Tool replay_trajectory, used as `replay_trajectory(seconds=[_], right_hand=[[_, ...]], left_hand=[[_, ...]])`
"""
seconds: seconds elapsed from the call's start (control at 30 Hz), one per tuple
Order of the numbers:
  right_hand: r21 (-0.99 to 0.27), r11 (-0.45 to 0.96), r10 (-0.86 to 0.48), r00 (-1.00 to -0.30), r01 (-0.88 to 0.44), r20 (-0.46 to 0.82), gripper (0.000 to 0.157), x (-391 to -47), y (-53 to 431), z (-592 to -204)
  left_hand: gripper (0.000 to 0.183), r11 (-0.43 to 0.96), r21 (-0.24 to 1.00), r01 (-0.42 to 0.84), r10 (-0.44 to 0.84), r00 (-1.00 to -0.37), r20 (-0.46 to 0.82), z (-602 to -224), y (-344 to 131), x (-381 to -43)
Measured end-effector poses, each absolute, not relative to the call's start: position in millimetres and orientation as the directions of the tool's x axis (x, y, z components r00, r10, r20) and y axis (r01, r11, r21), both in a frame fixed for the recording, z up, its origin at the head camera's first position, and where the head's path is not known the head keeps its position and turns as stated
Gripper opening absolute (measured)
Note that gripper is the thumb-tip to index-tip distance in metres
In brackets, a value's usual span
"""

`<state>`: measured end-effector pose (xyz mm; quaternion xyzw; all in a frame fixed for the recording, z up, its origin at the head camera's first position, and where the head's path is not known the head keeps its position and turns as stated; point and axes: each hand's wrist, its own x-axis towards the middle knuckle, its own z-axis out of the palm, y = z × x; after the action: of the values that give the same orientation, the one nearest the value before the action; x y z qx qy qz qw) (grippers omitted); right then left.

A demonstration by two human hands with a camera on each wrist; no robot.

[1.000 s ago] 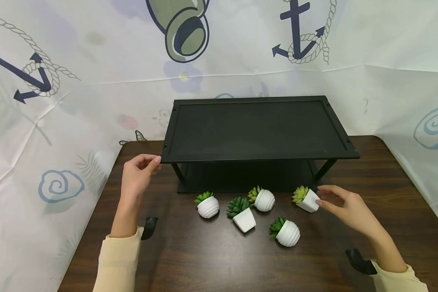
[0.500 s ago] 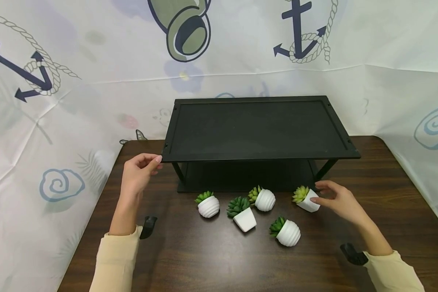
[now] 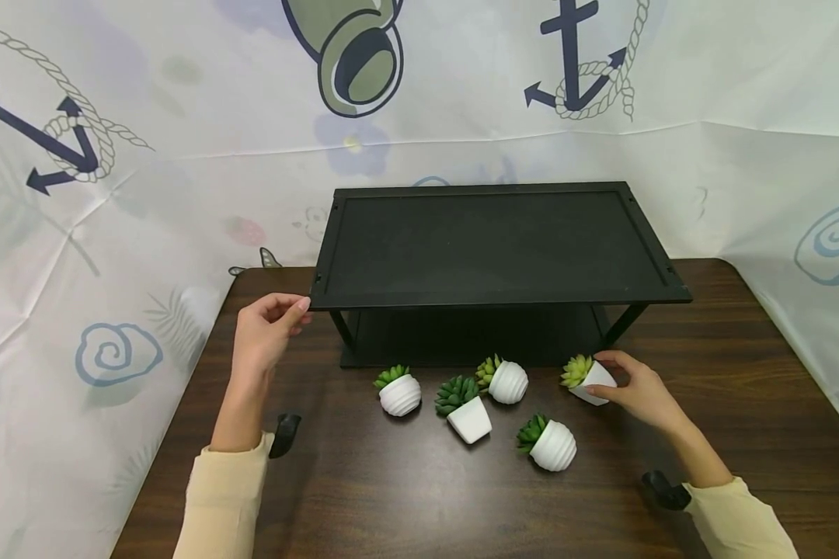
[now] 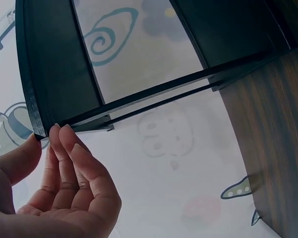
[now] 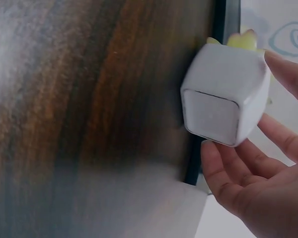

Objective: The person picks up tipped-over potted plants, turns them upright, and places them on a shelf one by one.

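My left hand (image 3: 269, 330) pinches the front left corner of a black two-tier shelf (image 3: 489, 248) between thumb and fingertips; the left wrist view shows its rails (image 4: 154, 91) above the fingers. On the right, my right hand (image 3: 639, 392) holds the white square pot of a small artificial succulent (image 3: 597, 382), which lies tipped on its side with its light-green leaves to the left. From the right wrist view, the thumb is at one side of the pot (image 5: 223, 89) and the fingertips at another.
Several more potted succulents lie tipped before the shelf: a ribbed round pot (image 3: 400, 394), a square pot (image 3: 470, 420), another round pot (image 3: 508, 383) and a nearer round one (image 3: 554, 446). All lie on a dark wood table (image 3: 419, 512). A printed white cloth (image 3: 182, 93) hangs behind.
My right hand has moved slightly left over the tipped pot, and its thumb and fingers now close on it. My left hand stays at the shelf corner.
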<state>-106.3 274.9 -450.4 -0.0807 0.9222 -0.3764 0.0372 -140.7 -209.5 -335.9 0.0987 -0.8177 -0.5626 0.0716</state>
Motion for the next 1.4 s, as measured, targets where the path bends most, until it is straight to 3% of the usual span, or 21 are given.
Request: replay_trajectory(seconds=[0.8, 1.4], right_hand=[[-0.649, 0.756, -0.129, -0.991, -0.087, -0.018, 0.05, -108.7, 267.6, -448.6], [-0.777, 0.629, -0.129, -0.986, -0.001, -0.103, 0.05, -105.1, 278.8, -444.0]], left_hand=[[0.031, 0.352, 0.932, -0.081, -0.245, -0.97, 0.008, -335.5, -210.2, -141.4], [0.031, 0.348, 0.935, -0.071, -0.246, -0.969, 0.018, -335.9, -209.4, -141.5]])
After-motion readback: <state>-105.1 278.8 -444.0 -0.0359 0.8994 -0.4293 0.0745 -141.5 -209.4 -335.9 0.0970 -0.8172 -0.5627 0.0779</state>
